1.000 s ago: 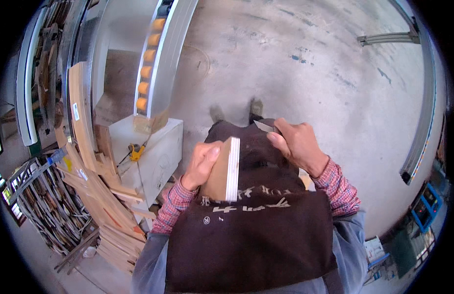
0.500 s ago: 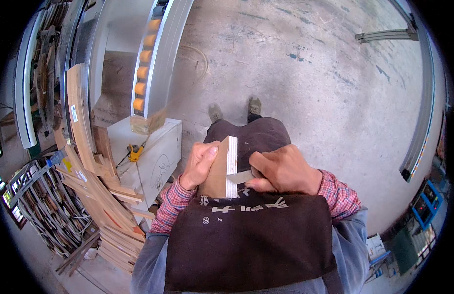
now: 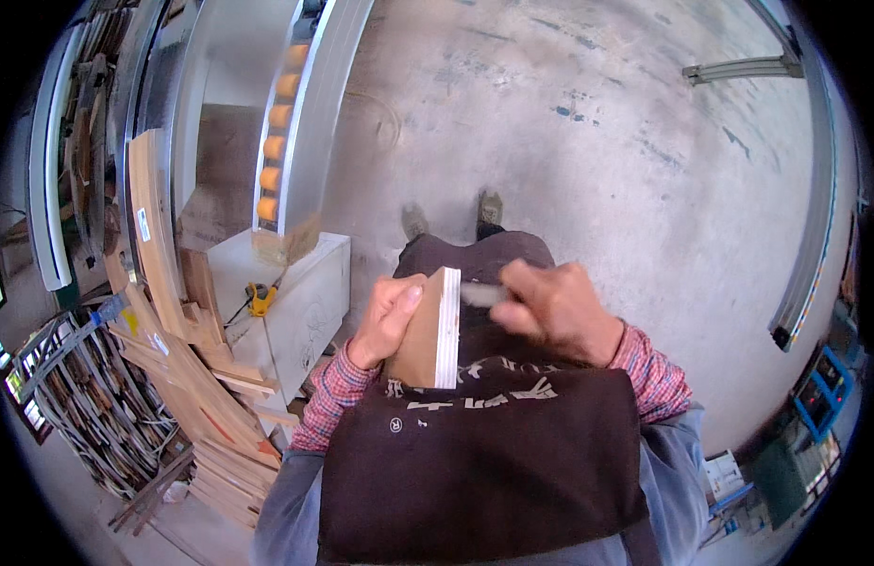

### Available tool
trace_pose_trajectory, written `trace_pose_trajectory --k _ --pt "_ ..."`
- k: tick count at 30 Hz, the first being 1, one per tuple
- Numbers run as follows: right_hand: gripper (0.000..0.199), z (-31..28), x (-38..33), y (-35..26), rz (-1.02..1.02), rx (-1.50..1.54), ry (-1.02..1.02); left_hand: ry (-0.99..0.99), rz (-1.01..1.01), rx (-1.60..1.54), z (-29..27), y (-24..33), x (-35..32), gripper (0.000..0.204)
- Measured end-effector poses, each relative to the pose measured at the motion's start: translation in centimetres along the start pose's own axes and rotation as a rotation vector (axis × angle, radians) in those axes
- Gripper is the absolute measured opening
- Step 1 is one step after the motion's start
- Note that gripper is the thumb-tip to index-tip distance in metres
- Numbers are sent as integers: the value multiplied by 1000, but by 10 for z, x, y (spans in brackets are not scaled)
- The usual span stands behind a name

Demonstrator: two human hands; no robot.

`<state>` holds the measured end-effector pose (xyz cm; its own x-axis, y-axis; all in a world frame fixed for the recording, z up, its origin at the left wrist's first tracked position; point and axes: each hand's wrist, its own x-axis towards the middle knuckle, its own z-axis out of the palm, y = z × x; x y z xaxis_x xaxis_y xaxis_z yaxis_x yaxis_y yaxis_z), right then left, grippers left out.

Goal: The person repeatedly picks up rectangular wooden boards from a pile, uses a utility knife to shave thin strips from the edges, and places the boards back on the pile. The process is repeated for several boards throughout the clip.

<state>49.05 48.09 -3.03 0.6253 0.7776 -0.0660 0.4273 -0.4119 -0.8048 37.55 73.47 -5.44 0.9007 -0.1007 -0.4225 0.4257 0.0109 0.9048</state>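
Note:
My left hand (image 3: 388,323) grips a wooden board (image 3: 418,351) from its left side, thumb on the upper part. The board stands on edge in front of my dark apron (image 3: 484,462), its pale layered edge turned to the right. In my right hand (image 3: 558,309) is a thin, flat grey scraper blade (image 3: 481,294), pinched between thumb and fingers. Its tip lies close to the upper part of that edge; whether it touches, I cannot tell. Hand and blade are smeared by motion.
To the left, a metal rail with orange rollers (image 3: 274,148) ends above a white box (image 3: 314,283). A yellow and black tool (image 3: 260,299) lies on the box. Long wooden strips (image 3: 206,391) are stacked nearby. Another metal rail (image 3: 810,255) runs along the right.
My right hand has moved the scraper blade away from me, from the lower part of the board's edge to its upper part. My left hand and the board have barely shifted.

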Motion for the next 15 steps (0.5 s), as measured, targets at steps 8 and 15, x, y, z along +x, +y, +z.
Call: trace_pose_trajectory --k 8,15 --pt "46 4 8 -25 -196 56 -81 -30 -46 125 -14 -6 5 47" --pt "38 24 16 11 -21 47 -3 -72 -44 172 -11 12 8 46"
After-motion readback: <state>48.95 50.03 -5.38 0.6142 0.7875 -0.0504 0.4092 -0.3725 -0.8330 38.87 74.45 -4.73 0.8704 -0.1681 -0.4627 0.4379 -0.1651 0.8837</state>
